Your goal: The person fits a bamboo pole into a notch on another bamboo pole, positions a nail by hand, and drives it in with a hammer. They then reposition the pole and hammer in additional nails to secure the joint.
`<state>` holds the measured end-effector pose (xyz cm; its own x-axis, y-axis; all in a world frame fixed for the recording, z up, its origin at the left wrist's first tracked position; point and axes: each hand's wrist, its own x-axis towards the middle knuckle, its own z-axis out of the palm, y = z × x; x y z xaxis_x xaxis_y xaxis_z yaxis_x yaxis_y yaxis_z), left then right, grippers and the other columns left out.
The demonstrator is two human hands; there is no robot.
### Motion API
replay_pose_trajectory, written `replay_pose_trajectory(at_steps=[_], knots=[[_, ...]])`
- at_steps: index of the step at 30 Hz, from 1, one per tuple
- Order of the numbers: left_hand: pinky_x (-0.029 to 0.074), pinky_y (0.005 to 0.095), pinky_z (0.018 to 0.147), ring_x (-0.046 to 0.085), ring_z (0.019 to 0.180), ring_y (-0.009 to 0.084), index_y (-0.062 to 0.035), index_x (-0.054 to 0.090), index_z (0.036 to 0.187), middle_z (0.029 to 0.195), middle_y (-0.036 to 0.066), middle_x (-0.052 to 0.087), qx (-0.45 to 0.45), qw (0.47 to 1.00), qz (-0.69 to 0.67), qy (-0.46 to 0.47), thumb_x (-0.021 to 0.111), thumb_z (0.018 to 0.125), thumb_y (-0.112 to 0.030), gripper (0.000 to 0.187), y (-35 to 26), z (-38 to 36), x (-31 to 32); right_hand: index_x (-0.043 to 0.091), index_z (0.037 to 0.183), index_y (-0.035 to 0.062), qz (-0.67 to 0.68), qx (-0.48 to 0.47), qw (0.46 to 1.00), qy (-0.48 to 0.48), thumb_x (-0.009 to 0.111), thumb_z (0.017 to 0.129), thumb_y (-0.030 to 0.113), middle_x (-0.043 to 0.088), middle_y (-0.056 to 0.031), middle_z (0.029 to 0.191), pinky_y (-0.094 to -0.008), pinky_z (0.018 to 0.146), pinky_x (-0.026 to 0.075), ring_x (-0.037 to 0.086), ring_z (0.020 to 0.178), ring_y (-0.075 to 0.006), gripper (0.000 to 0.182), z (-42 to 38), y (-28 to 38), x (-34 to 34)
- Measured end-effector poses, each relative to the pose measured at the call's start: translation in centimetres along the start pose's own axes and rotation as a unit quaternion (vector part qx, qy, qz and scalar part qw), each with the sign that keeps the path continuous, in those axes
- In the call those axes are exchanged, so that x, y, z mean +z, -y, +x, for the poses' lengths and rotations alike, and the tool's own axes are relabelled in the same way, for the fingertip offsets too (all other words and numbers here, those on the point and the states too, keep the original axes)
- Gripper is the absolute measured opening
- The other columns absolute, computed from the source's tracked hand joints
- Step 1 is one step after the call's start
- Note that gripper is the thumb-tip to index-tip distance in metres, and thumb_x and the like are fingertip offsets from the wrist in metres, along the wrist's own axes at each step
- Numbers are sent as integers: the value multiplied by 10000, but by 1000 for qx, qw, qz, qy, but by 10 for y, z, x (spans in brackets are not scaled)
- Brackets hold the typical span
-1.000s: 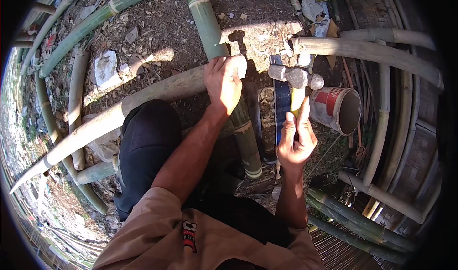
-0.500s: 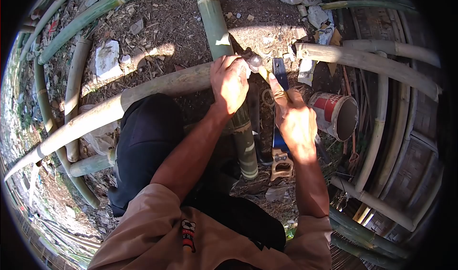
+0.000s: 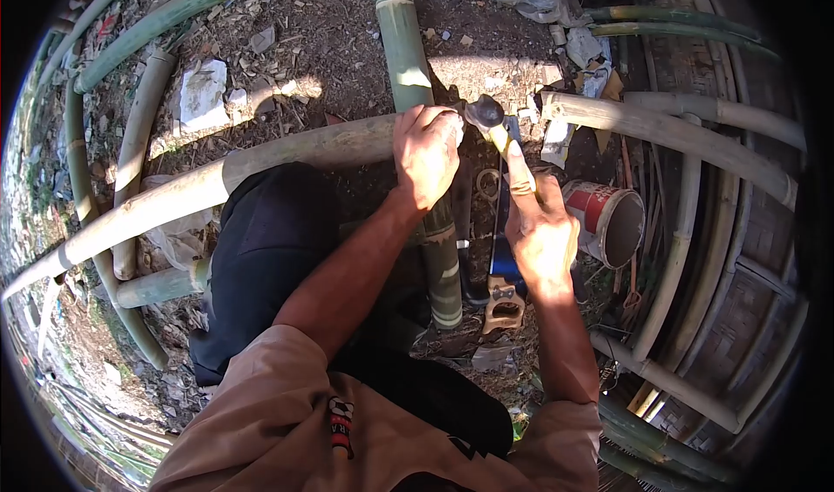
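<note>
My left hand (image 3: 427, 155) grips the end of a pale bamboo pole (image 3: 217, 184) that runs from the lower left to the centre, across a green bamboo pole (image 3: 407, 49). My right hand (image 3: 539, 227) holds a hammer (image 3: 488, 118) by its yellow handle, index finger stretched along it. The metal hammer head is down at the pole's end, right beside my left fingers. Whatever sits under the head is hidden by my hand.
A red and white tin can (image 3: 608, 218) lies open to the right. A hand saw (image 3: 504, 292) with a wooden handle rests on the ground below my right hand. Bamboo poles (image 3: 678, 123) ring the spot; dirt, chips and white scraps (image 3: 201, 92) lie behind.
The hammer was raised over the can a second ago, then swung down left to the pole's end. It now sits there, slightly higher than half a second ago. My left hand stayed on the pole.
</note>
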<state>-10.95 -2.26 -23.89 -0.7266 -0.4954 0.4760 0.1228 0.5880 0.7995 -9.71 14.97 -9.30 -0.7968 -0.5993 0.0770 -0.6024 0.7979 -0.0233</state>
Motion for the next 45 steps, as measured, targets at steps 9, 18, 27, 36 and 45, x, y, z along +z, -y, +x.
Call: replay_pose_trajectory(at_steps=[9,18,27,36,45], knots=[[404,470,1020,626,1208,332,-21,595,1306,1235,180,679,-124,823,389,394,787,829,-264,569,4,31,-43,468,1599,226,-15,45,997,-55,699,949,41,635,-100,837,-416,535,557,628,595,-264,714,6,5,-16],[422,528,1008,639,1226,323,-96,576,1373,1252,141,672,-116,814,410,396,775,829,-271,605,10,22,-37,365,1653,289,-104,-31,993,43,674,869,-78,674,-181,907,-437,585,597,713,688,-336,919,24,-3,14],[389,518,999,615,1241,302,-78,629,1324,1260,126,667,-134,808,397,414,732,875,-247,491,7,39,-44,476,1600,210,33,-45,996,-70,707,897,-74,700,-165,943,-415,586,602,728,690,-301,792,24,6,-6],[384,531,1005,614,1249,285,-101,617,1344,1270,103,671,-131,806,400,416,705,908,-270,475,6,36,-39,544,1536,81,92,-110,956,-257,734,929,-39,717,-146,925,-373,623,587,703,675,-255,647,38,30,-33],[410,521,942,622,1222,289,-128,553,1407,1267,105,658,-103,812,413,400,772,797,-317,675,15,30,-37,454,1621,272,140,-29,970,-195,750,769,-76,546,-49,833,-364,524,560,590,583,-186,967,30,24,-23]])
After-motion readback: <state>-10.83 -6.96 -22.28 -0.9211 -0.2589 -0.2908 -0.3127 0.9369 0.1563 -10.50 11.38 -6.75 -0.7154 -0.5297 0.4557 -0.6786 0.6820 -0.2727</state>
